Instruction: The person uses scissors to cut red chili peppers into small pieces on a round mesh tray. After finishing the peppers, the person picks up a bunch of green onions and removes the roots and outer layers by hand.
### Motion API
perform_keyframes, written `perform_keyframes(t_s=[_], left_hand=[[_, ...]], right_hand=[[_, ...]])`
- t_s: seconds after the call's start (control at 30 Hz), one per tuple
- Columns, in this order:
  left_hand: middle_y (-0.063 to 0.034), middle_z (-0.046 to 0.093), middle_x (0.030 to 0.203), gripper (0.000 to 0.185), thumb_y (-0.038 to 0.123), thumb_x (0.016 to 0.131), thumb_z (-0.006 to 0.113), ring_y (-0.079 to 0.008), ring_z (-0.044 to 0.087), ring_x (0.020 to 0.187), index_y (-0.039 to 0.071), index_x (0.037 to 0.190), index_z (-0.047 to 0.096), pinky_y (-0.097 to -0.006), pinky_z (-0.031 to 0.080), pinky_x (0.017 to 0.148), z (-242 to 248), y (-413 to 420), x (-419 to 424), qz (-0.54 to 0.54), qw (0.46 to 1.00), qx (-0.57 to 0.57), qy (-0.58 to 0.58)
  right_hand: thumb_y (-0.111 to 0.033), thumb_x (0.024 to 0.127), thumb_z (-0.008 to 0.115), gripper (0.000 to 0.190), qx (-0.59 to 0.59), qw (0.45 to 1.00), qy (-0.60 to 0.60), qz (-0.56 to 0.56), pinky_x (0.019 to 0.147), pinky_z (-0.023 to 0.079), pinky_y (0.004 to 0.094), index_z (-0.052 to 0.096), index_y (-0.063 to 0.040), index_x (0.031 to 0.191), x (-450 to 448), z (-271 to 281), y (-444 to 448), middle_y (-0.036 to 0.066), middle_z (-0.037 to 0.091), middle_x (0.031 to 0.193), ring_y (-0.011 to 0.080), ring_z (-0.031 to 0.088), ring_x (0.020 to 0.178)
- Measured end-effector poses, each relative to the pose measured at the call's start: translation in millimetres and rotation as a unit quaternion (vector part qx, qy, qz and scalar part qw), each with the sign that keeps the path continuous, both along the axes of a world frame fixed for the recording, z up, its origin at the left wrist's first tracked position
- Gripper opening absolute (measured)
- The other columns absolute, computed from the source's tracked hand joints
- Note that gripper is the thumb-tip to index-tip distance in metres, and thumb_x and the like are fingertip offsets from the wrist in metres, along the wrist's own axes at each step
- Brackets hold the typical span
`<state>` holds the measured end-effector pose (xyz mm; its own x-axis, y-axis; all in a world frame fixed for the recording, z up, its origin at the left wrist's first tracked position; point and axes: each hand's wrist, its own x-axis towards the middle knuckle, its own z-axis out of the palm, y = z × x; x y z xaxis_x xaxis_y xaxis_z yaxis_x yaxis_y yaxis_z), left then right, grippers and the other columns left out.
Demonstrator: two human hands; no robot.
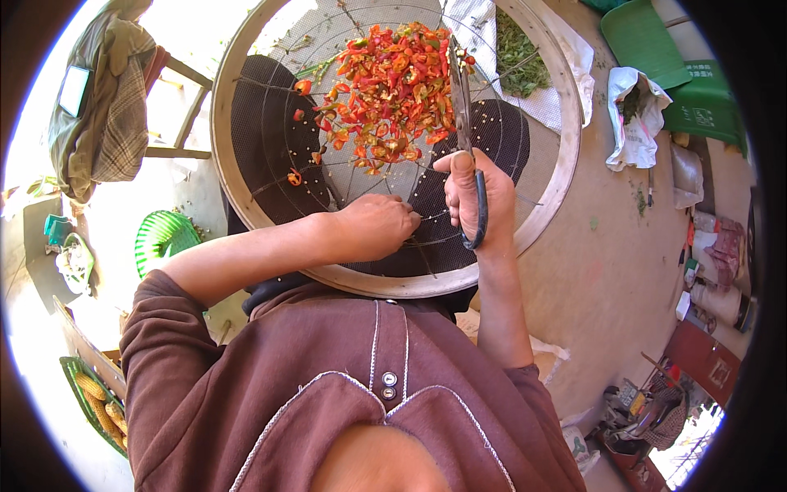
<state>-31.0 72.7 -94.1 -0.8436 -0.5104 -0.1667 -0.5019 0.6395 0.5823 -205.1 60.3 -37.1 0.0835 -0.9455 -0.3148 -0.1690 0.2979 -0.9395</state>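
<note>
A round wood-rimmed mesh sieve (561, 178) rests across my lap. Toward its far side lies a heap of chopped red and orange chili peppers (393, 86), with loose pieces and pale seeds scattered on the mesh. My right hand (482, 190) grips a pair of dark-handled scissors (461, 104); their blades point away from me along the right edge of the heap and look closed or nearly so. My left hand (384, 227) is near the sieve's front part, low over the mesh, its fingers curled. Whether it holds anything small is hidden.
Left are a chair draped with a jacket (117, 111), a green plastic basket (163, 237) and corn cobs (98, 400). A white sack (636, 132) and green plastic pieces (645, 43) lie right. Beyond the sieve, leafy greens (522, 61) rest on a white woven sheet.
</note>
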Motion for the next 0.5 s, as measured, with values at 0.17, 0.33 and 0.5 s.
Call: perform_keyframes(t_s=[0.17,0.33,0.5], left_hand=[[-0.0121,0.067,0.08,0.012,0.009,0.08,0.067,-0.0222,0.068,0.077,0.0,0.088,0.065,-0.033,0.054,0.07,34.3,-32.0,20.9,0.156,0.96,0.217,0.081],[-0.0015,0.068,0.094,0.018,0.01,0.089,0.07,-0.0092,0.064,0.085,0.001,0.104,0.066,-0.0252,0.051,0.078,52.2,-60.3,50.5,0.368,0.768,0.402,0.336],[-0.0008,0.066,0.097,0.021,0.008,0.089,0.068,-0.0098,0.064,0.088,0.003,0.11,0.064,-0.026,0.053,0.082,71.0,-64.7,64.4,0.4,0.632,0.479,0.459]], right_hand=[[-0.048,0.091,0.066,0.044,-0.006,1.0,-0.021,0.004,0.039,0.028,0.0192,0.056,-0.006,0.084,-3.7,1.3,0.7,-0.008,0.044,0.055,0.0001,0.04,0.045],[-0.037,0.094,0.066,0.037,-0.052,0.997,-0.003,0.05,0.056,0.037,0.0209,0.058,-0.001,0.096,-3.0,-3.8,0.3,-0.002,0.053,0.069,0.0027,0.045,0.062],[-0.036,0.094,0.066,0.041,-0.087,0.991,0.041,0.088,0.059,0.041,0.0257,0.057,0.001,0.109,-1.6,-6.1,0.1,0.003,0.05,0.068,0.0086,0.047,0.064]])
